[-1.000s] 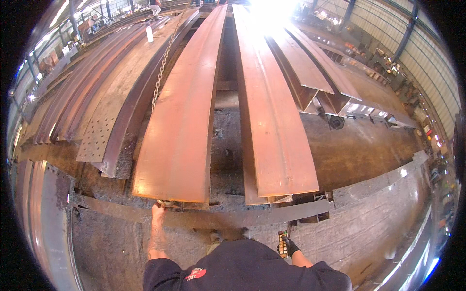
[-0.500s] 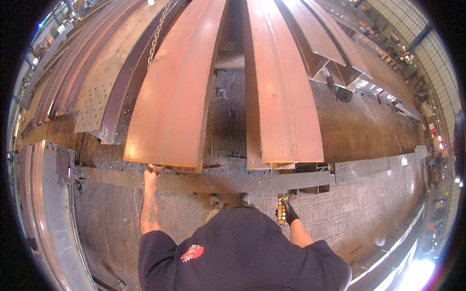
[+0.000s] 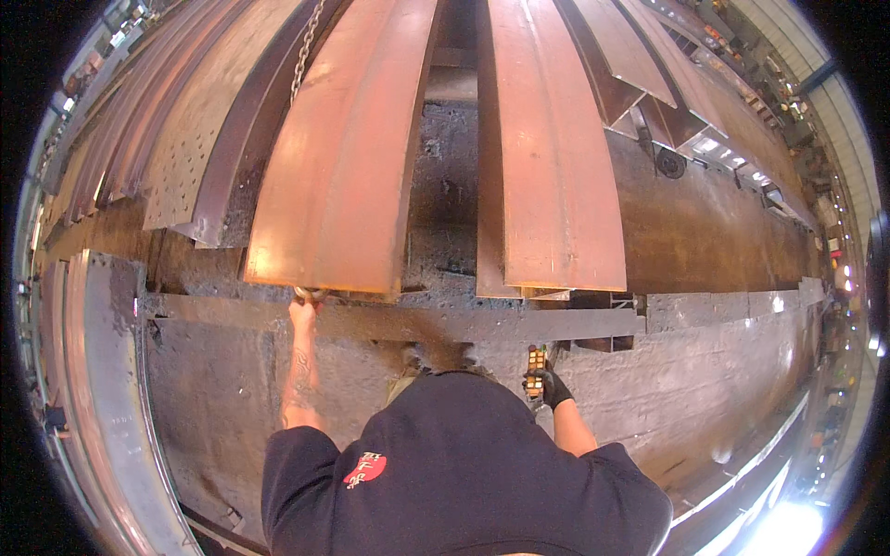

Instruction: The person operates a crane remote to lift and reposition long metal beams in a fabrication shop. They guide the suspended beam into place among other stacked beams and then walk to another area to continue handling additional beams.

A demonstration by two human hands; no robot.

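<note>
My bare left hand [image 3: 302,310] reaches to the near end of the left rust-red steel beam [image 3: 334,185]. Its fingers are closed round a rounded metal piece [image 3: 312,294] at the beam's lower edge; most of that piece is hidden under the flange, so I cannot tell whether it is a hook or a ring. In a black glove, my right hand [image 3: 556,387] grips a handheld remote control [image 3: 536,371] with rows of yellowish buttons, held upright to the right of my body. A second rust-red beam [image 3: 565,185] lies ahead, parallel to the first.
A chain [image 3: 306,51] hangs beside the left beam. Several more beams lie at the far left, including a plate with drilled holes [image 3: 190,190], and at the far right [image 3: 640,88]. A flat steel strip [image 3: 464,324] crosses before me. Long steel sections [image 3: 116,371] stand at my left.
My view has tilted a little, so the beams and strip sit higher in the picture. The left hand stays at the beam end, and the right keeps the remote control, raised slightly.
</note>
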